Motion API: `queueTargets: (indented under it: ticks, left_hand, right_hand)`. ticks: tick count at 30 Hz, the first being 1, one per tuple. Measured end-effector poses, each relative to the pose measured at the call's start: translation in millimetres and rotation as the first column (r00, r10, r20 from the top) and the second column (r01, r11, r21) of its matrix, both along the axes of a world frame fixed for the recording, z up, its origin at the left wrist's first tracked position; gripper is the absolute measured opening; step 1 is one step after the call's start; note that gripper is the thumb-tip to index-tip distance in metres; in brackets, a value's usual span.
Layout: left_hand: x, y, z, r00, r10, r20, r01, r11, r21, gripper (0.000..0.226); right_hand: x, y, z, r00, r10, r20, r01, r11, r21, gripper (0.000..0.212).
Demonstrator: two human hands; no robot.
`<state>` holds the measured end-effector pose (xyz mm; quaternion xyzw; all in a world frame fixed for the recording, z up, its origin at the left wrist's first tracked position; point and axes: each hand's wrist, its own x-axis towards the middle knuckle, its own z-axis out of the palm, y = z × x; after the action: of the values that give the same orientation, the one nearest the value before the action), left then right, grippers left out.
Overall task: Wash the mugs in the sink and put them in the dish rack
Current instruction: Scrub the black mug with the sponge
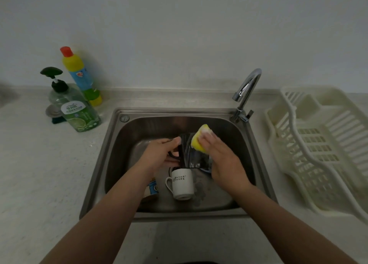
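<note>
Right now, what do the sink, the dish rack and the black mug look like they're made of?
The sink looks like brushed stainless steel: grey, with dull streaky reflections. The dish rack seems moulded plastic: cream, matte, slotted. The black mug is probably glazed ceramic, since it shows sharp glossy highlights, though wetness could add shine.

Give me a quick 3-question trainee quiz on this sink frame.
1. True or false: the dish rack already holds a mug.
2. What does the right hand hold? A) yellow sponge B) soap bottle C) white mug
3. Fill in: the left hand grips the black mug by its ____.

Key: 1 false, no mug shows in it. 2 A, the yellow sponge pressed on the black mug. 3 handle.
</note>
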<state>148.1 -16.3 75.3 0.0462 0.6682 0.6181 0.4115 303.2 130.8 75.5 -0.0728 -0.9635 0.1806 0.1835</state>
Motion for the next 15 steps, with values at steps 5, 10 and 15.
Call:
queueTargets:
  ticks: [5,10,15]
  left_hand:
    - [-8,-10,-1,0.997,-0.014,0.071,0.012,1.000,0.019,0.044]
    - [-6,-5,3,0.992,-0.037,0.117,0.026,0.995,0.093,0.035]
    - [-10,-11,6,0.994,-0.034,0.106,0.025,0.996,0.088,0.031]
  right_hand:
    - [26,-11,-17,0.989,0.143,0.031,-0.139,0.985,-0.103,0.092]
    - [13,-9,1,0.998,-0.048,-0.034,0.033,0.937,-0.347,0.071]
    - [21,-8,-6,0.999,0.011,-0.034,-0.021,0.952,-0.305,0.062]
